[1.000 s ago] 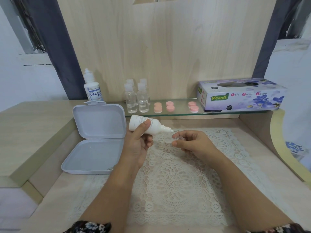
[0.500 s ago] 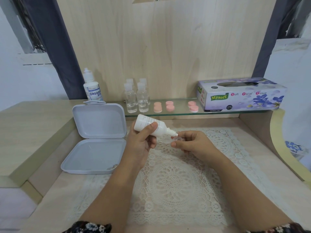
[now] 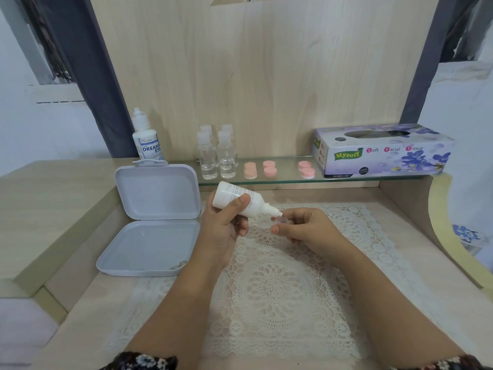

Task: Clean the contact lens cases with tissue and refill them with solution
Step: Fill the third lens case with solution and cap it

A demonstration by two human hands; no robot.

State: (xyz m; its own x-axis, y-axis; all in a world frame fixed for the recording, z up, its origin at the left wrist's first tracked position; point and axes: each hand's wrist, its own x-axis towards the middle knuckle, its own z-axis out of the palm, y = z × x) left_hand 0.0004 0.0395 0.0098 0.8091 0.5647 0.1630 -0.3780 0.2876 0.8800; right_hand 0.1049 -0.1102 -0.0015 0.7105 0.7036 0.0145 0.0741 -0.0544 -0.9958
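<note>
Wooden desk w/ lace mat (image 3: 280,284). Our left hand (image 3: 226,225) wraps the white solution bottle (image 3: 240,200), tipped nozzle-down over a tiny clear lens case (image 3: 278,221) pinched in our right hand (image 3: 304,229). Case probably light, slippery: we hold it by the rim. Behind: pink caps (image 3: 269,168), tissue box (image 3: 384,150).

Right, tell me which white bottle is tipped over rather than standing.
The plain white dropper bottle gripped in the left hand, nozzle angled down; the labelled white bottle by the wall stands upright.
</note>
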